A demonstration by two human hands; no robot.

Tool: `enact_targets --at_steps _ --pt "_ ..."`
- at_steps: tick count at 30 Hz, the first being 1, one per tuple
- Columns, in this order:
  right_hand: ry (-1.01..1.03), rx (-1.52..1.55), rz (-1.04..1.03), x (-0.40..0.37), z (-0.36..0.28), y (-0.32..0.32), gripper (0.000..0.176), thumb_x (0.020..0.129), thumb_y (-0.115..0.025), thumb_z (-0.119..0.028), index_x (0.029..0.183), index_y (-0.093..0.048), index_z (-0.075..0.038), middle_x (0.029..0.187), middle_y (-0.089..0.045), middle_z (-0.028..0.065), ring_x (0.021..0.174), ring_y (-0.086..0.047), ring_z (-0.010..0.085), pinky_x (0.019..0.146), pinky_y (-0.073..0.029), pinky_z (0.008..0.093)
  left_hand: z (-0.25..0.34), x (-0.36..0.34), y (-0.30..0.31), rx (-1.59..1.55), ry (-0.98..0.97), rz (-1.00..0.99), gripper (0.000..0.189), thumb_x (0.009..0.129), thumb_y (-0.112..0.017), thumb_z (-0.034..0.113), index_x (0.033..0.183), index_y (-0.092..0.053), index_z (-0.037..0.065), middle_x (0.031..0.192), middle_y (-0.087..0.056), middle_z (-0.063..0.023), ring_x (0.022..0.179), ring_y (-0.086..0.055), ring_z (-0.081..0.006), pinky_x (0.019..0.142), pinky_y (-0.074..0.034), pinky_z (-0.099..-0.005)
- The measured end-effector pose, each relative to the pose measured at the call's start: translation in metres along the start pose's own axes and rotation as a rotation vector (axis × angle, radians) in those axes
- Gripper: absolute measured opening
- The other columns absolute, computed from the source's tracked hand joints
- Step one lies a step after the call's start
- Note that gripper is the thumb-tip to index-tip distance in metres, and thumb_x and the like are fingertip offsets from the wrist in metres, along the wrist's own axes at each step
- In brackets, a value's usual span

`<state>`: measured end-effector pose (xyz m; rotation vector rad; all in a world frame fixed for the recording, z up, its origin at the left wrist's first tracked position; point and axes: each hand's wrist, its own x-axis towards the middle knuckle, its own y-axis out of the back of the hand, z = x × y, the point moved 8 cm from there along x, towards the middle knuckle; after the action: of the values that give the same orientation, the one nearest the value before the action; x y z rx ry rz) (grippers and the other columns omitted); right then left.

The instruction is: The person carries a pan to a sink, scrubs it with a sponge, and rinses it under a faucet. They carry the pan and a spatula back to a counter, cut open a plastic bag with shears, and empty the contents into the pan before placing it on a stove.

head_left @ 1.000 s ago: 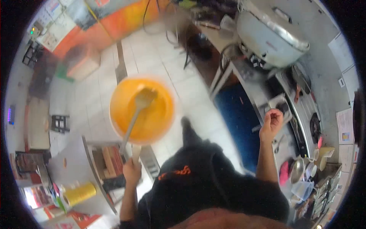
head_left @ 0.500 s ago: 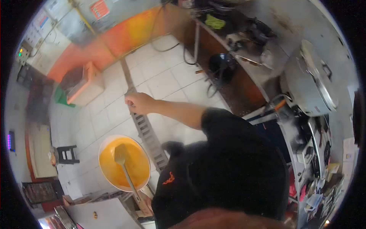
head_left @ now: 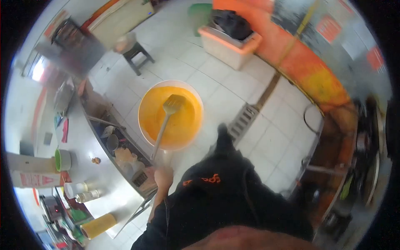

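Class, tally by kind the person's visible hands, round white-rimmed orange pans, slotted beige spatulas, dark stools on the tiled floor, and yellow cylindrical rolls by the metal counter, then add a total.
Left hand: 1
Round white-rimmed orange pan: 1
Slotted beige spatula: 1
Dark stool: 1
Yellow cylindrical roll: 1
Total: 5

Fairly bright, soft indoor light; white glare upper left, dull sheen on metal counter, lower right dim. Strong fisheye: edges bent, corners black. Left hand blurred, bowl slightly soft, hazy smudge upper left, fine detail lost.
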<state>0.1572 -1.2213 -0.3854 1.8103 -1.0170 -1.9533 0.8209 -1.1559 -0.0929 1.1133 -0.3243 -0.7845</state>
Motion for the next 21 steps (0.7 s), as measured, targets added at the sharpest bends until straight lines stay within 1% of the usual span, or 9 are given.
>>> enact_targets --at_steps 7,9,10,11,12,13,15,18,21 --pt "0.311 -0.170 0.199 0.232 -0.301 0.246 0.026 0.078 -0.047 -0.024 0.088 -0.059 -0.002 0.087 -0.059 0.0160 0.082 -0.055 0.0316 0.073 -0.044 0.0424 0.039 0.161 0.008 -0.052 0.368 0.056 0.021 0.066 -0.057 0.017 0.077 -0.056 -0.001 0.073 -0.058 -0.0223 0.075 -0.057 -0.0387 0.066 -0.044 -0.0431" --pt "0.621 -0.210 0.473 0.293 -0.458 0.347 0.026 0.078 -0.047 -0.023 0.087 -0.059 -0.002 0.087 -0.059 0.0160 0.082 -0.055 0.0316 0.074 -0.044 0.0424 0.045 0.186 0.013 -0.051 0.427 0.062 0.021 0.066 -0.057 0.017 0.078 -0.056 -0.001 0.073 -0.058 -0.0226 0.076 -0.057 -0.0389 0.066 -0.044 -0.0432" --pt "1.030 -0.739 0.685 0.290 -0.560 0.383 0.028 0.080 -0.046 -0.025 0.086 -0.058 0.000 0.091 -0.058 0.0169 0.086 -0.054 0.0337 0.075 -0.043 0.0436 0.045 0.203 0.012 -0.051 0.466 0.050 0.020 0.066 -0.057 0.016 0.078 -0.056 -0.001 0.073 -0.058 -0.0229 0.076 -0.057 -0.0390 0.066 -0.044 -0.0433" --pt "1.049 -0.420 0.817 0.328 -0.650 0.438 0.027 0.083 -0.048 -0.025 0.095 -0.056 -0.003 0.092 -0.057 0.0173 0.088 -0.053 0.0324 0.076 -0.044 0.0396 0.049 0.231 0.014 -0.078 0.503 0.033 0.020 0.067 -0.056 0.016 0.078 -0.056 -0.001 0.073 -0.058 -0.0230 0.075 -0.056 -0.0399 0.066 -0.044 -0.0437" --pt "0.882 0.029 0.597 0.260 -0.736 0.503 0.025 0.080 -0.052 -0.023 0.094 -0.055 -0.002 0.093 -0.057 0.0173 0.087 -0.053 0.0328 0.076 -0.043 0.0376 0.047 0.256 0.012 -0.093 0.528 0.036 0.020 0.067 -0.056 0.016 0.078 -0.056 -0.001 0.073 -0.058 -0.0230 0.075 -0.056 -0.0399 0.066 -0.044 -0.0437" --pt "0.957 0.141 0.485 0.269 -0.811 0.530 0.026 0.079 -0.053 -0.020 0.097 -0.054 -0.002 0.095 -0.058 0.0177 0.091 -0.055 0.0324 0.076 -0.043 0.0366 0.045 0.286 0.008 -0.076 0.532 0.026 0.021 0.068 -0.054 0.017 0.080 -0.056 0.000 0.075 -0.058 -0.0232 0.075 -0.057 -0.0403 0.067 -0.044 -0.0461" --pt "1.172 0.143 0.653 0.209 -0.934 0.584 0.021 0.080 -0.052 -0.016 0.093 -0.054 0.000 0.077 -0.059 0.0149 0.074 -0.059 0.0255 0.068 -0.045 0.0341 0.052 0.351 0.011 -0.065 0.517 0.040 0.021 0.071 -0.051 0.018 0.083 -0.054 0.001 0.077 -0.058 -0.0239 0.074 -0.057 -0.0413 0.067 -0.044 -0.0486" --pt "1.145 0.359 0.617 0.223 -1.002 0.607 0.019 0.081 -0.051 -0.015 0.091 -0.055 0.000 0.075 -0.059 0.0132 0.071 -0.059 0.0250 0.065 -0.045 0.0340 0.052 0.460 0.023 -0.012 0.547 0.051 0.021 0.072 -0.051 0.019 0.083 -0.053 0.001 0.076 -0.058 -0.0245 0.074 -0.056 -0.0414 0.066 -0.044 -0.0483" --pt "0.985 0.066 0.548 0.311 -0.981 0.541 0.017 0.080 -0.050 -0.017 0.089 -0.055 -0.004 0.078 -0.058 0.0148 0.076 -0.058 0.0251 0.070 -0.044 0.0389 0.063 0.577 0.040 -0.054 0.502 0.074 0.021 0.072 -0.051 0.018 0.082 -0.052 0.000 0.075 -0.057 -0.0246 0.074 -0.056 -0.0412 0.064 -0.044 -0.0473"
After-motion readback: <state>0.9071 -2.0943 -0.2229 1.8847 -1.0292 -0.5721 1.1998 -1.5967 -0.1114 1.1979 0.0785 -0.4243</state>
